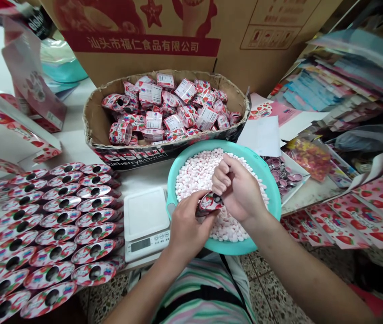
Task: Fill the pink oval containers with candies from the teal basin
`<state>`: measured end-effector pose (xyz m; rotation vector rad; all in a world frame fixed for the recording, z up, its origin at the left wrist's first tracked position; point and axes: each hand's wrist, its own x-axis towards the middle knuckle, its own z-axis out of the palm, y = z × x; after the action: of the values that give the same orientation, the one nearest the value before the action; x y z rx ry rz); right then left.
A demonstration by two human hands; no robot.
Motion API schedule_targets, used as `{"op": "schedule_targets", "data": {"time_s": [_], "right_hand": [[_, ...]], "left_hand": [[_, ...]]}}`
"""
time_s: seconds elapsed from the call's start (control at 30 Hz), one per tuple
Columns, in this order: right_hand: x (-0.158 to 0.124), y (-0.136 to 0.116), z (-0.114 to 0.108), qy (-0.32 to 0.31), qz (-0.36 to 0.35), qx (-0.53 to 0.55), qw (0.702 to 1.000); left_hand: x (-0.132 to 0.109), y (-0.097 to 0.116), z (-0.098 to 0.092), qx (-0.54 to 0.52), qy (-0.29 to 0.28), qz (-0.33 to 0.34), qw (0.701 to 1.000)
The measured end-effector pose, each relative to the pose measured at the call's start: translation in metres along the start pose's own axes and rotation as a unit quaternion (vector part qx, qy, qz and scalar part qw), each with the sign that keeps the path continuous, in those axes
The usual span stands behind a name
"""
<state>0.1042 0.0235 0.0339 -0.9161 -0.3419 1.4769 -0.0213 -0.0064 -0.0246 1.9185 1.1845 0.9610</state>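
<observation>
My left hand (pixel 190 221) grips a small strawberry-print candy box (pixel 209 202) with a round hole in its top, held over a turquoise basin (pixel 269 180). Many small pale pink candies (pixel 194 173) fill the basin. Just above the box's hole, my right hand (pixel 238 189) is closed with its fingers curled in; whatever lies inside it is hidden. Left of the basin is a white digital scale (pixel 146 215). Rows of similar oval-topped boxes (pixel 60 216) stand packed together at the left, their dark round holes facing up.
Behind the basin, a cut-down cardboard box (pixel 92 121) holds many strawberry-print packs. A large carton (pixel 232 54) stands at the back. To the right are a white tray of small pink-and-metallic pieces (pixel 284 175), a bag of colourful pieces (pixel 308 157) and printed sheets (pixel 373 202).
</observation>
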Motion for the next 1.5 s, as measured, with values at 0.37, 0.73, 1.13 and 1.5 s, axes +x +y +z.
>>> {"op": "schedule_targets", "data": {"time_s": [0.37,0.73,1.13,1.5], "right_hand": [[-0.003,-0.036,-0.024,0.068,-0.161,-0.046,0.983],[-0.027,0.008,-0.124,0.090,-0.152,-0.621,0.763],[-0.048,0.028,-0.126,0.150,-0.128,-0.645,0.738],[-0.049,0.028,-0.120,0.153,-0.153,-0.645,0.733]], "left_hand": [[-0.008,0.001,-0.008,-0.181,0.083,-0.047,0.979],[-0.031,-0.034,-0.091,-0.047,0.244,-0.056,0.967],[-0.047,-0.100,-0.082,0.086,0.157,-0.159,0.971],[-0.051,-0.053,-0.111,0.120,0.179,-0.095,0.972]]}}
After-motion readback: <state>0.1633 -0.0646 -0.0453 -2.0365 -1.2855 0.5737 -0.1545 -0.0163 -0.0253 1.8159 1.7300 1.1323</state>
